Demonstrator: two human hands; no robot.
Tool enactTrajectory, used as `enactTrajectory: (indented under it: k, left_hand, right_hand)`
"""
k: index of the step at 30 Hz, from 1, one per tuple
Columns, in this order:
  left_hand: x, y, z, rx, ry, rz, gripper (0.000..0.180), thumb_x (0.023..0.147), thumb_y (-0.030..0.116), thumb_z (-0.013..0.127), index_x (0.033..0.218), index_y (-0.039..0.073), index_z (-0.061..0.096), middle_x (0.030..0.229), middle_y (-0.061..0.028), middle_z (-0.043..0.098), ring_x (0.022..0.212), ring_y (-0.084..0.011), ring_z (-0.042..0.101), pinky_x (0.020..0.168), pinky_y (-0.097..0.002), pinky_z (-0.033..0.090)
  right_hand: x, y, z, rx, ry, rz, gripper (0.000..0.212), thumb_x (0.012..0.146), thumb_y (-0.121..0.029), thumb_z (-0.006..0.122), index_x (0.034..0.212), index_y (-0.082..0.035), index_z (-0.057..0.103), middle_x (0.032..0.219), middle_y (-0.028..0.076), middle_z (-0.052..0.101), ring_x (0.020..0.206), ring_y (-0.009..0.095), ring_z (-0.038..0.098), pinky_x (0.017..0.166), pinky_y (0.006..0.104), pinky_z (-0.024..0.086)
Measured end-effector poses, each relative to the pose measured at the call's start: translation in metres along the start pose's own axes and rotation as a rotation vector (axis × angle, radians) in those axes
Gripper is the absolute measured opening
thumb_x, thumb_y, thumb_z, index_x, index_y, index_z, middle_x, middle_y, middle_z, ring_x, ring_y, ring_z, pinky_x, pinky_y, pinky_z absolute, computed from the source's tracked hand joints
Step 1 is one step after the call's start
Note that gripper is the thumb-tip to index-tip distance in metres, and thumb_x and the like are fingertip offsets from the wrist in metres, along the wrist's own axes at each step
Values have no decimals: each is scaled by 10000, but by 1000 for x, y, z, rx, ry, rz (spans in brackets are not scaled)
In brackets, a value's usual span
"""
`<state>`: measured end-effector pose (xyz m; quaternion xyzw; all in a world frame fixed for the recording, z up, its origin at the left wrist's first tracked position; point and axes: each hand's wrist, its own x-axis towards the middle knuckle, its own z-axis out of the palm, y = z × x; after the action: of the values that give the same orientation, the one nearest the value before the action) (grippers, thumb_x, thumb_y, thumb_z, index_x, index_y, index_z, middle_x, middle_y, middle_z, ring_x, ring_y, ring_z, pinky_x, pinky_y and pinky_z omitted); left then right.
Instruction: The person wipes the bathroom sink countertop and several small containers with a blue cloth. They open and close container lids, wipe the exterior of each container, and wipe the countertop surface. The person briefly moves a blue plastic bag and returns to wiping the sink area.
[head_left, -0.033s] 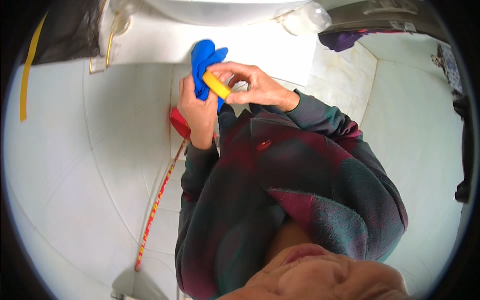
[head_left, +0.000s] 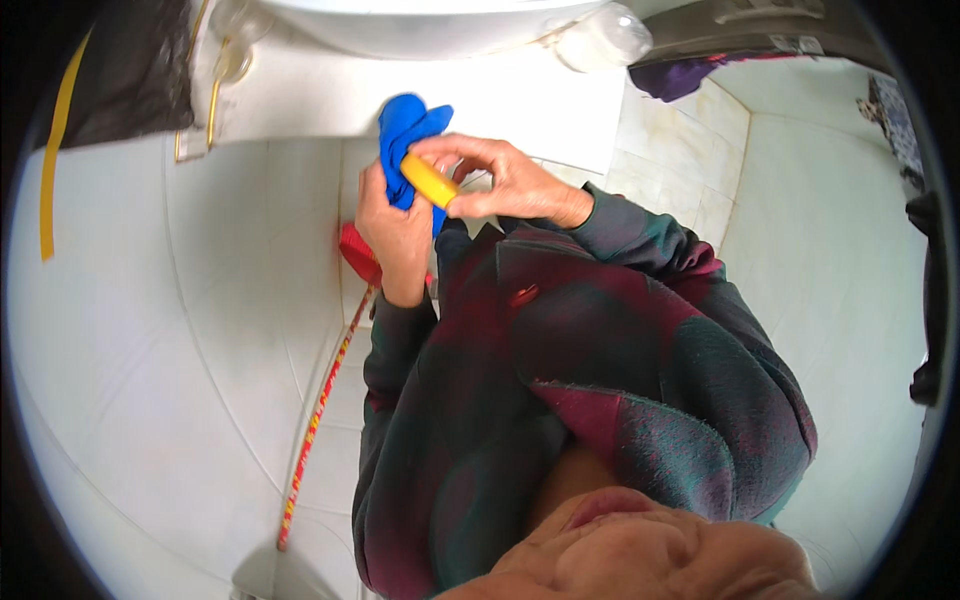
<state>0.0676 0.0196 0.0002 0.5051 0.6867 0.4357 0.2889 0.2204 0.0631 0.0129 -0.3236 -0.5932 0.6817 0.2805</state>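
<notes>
Right hand (head_left: 500, 180) fingers pinch the yellow piece (head_left: 428, 180), long axis slanting down-right, against the blue cloth (head_left: 405, 130) apparently clutched in the left hand (head_left: 395, 230).

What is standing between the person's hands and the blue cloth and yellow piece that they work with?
Nothing visible. The left hand already grips the blue cloth, and the right hand pinches the yellow piece directly against it. The red-headed stick stands below the left hand, not between hands and cloth.

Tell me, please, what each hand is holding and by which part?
The left hand grips a blue cloth by its lower, bunched end. The right hand pinches a small yellow piece by its upper end, against the cloth.
</notes>
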Motion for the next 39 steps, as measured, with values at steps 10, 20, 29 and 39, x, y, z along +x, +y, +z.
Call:
enactTrajectory:
  k: [10, 20, 29, 39]
  left_hand:
    - [-18, -29, 10, -813, -512, -381, 278, 858, 177, 603, 1082, 12, 584, 988, -36, 625, 899, -111, 580, 771, -259, 469]
    - [-24, -10, 29, -812, -521, -436, 282, 853, 159, 606, 1087, 4, 580, 982, -41, 624, 884, -107, 581, 762, -255, 472]
    - [-20, -21, 24, -693, -689, -761, 239, 842, 105, 601, 1054, -4, 590, 954, -48, 627, 836, -120, 594, 771, -251, 476]
    - [-13, -31, 27, -679, -561, -715, 261, 862, 124, 573, 1070, -33, 576, 981, -68, 617, 862, -151, 590, 798, -278, 472]
  right_hand:
    - [-16, -5, 4, -603, 20, -394, 676, 587, -128, 747, 1223, -155, 521, 1125, 77, 550, 1018, 282, 535, 836, 387, 448]
    - [-24, -6, -14, -462, -23, -338, 706, 585, -120, 752, 1246, -131, 507, 1203, 96, 540, 1069, 298, 516, 918, 388, 402]
    - [-81, 5, -74, -735, 419, -146, 681, 641, -221, 751, 1269, -120, 507, 1274, 121, 512, 1141, 309, 494, 985, 404, 371]
    - [-100, -1, -99, -898, 637, -163, 659, 646, -212, 779, 1245, -102, 526, 1263, 133, 527, 1137, 313, 509, 973, 392, 392]
